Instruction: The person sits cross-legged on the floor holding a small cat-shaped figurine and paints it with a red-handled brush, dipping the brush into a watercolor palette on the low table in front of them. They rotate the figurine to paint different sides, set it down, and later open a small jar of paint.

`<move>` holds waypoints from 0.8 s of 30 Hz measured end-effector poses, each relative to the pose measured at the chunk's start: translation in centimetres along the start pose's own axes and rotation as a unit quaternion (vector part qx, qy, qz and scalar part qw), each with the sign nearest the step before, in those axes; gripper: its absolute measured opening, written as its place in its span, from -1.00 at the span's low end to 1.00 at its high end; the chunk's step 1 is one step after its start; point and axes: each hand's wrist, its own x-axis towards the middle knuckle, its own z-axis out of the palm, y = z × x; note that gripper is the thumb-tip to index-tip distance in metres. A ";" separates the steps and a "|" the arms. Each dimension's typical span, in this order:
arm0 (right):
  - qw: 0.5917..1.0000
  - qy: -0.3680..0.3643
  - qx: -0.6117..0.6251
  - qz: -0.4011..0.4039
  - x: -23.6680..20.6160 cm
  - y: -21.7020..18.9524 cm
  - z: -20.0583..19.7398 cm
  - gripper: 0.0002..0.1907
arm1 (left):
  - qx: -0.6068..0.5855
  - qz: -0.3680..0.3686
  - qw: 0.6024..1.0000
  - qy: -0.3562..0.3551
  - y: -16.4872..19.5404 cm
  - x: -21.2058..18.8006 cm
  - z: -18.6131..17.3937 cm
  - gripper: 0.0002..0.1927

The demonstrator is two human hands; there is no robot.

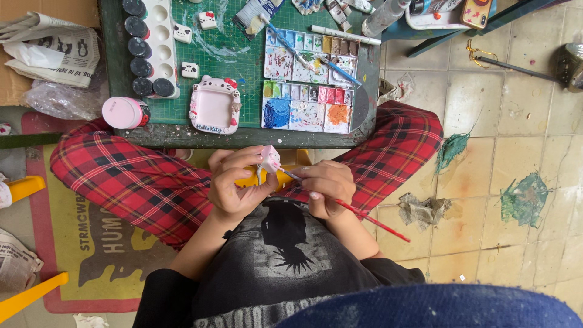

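My left hand (pixel 234 185) holds a small pink and white figurine (pixel 269 159) over my lap, just below the edge of the low table (pixel 243 136). My right hand (pixel 328 187) grips a thin red-handled paintbrush (pixel 364 215), and the brush tip touches the figurine from the right. Both hands sit close together above my red plaid trousers.
On the green cutting mat (pixel 243 58) lie a paint palette (pixel 308 82), a pink cat-shaped frame (pixel 214 104), small white figurines (pixel 190 70), a white tray with dark paint pots (pixel 146 48) and a pink jar (pixel 124 112). Newspaper (pixel 54 51) lies left; the tiled floor (pixel 516 121) has green paint stains.
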 end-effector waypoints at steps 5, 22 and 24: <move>1.000 -0.028 -0.001 0.009 0.3 -0.2 -0.1 -0.87 | 0.005 0.002 1.000 0.001 -0.1 0.1 0.0 -0.42; 1.000 0.021 0.008 -0.005 0.1 -0.3 0.2 -0.83 | 0.082 0.106 0.990 -0.038 -1.6 -2.5 0.0 -0.36; 1.000 0.021 -0.015 -0.015 0.1 -0.3 0.2 -0.84 | 0.082 0.116 0.989 -0.032 -1.7 -2.7 -0.1 -0.36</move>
